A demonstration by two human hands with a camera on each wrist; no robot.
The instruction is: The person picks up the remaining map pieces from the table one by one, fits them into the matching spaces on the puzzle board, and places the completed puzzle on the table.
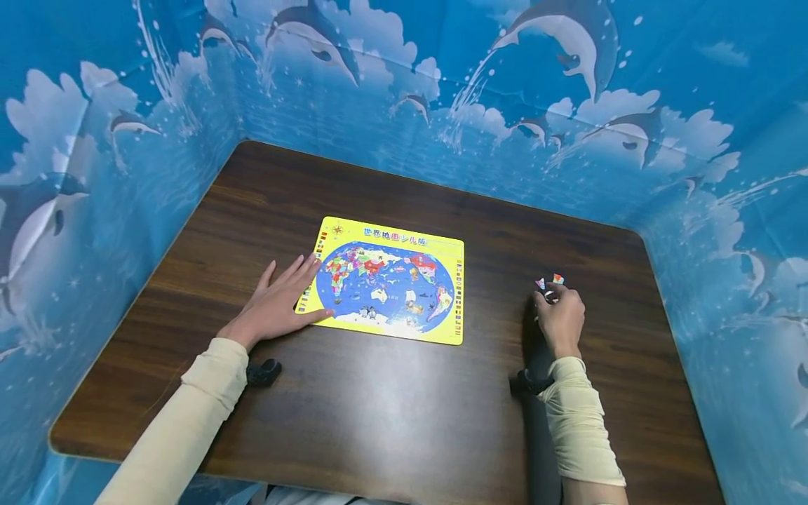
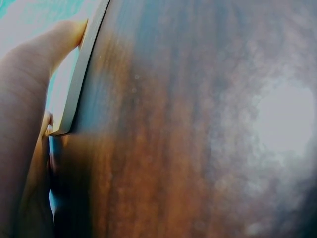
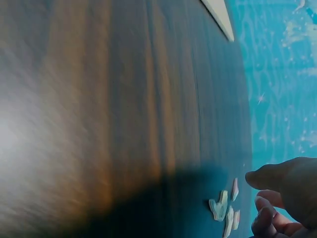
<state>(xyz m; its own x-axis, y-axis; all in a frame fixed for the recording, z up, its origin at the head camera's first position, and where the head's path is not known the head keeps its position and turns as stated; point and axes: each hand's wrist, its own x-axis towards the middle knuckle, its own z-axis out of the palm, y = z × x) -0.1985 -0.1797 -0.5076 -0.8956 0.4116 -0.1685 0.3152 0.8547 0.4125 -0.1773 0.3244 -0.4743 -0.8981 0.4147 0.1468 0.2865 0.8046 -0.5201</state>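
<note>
A yellow-bordered world map puzzle board (image 1: 391, 330) lies flat on the table. My left hand (image 1: 280, 298) rests on its left side with the fingers spread over the border. In the left wrist view my thumb (image 2: 64, 39) touches the edge of the board (image 2: 79, 84). To the right of the board, my right hand (image 1: 562, 319) is low over several small colourful puzzle pieces (image 1: 558, 279). The right wrist view shows the pieces (image 3: 220, 206) on the table beside my thumb (image 3: 267, 177) and bent fingers. A gap separates thumb and fingers, and nothing shows between them.
The dark wooden table (image 1: 379, 421) has rounded corners. A blue dolphin-print curtain (image 1: 391, 126) surrounds its far side and both ends. Dark wrist-worn devices (image 1: 264, 373) sit at both wrists, close to the tabletop.
</note>
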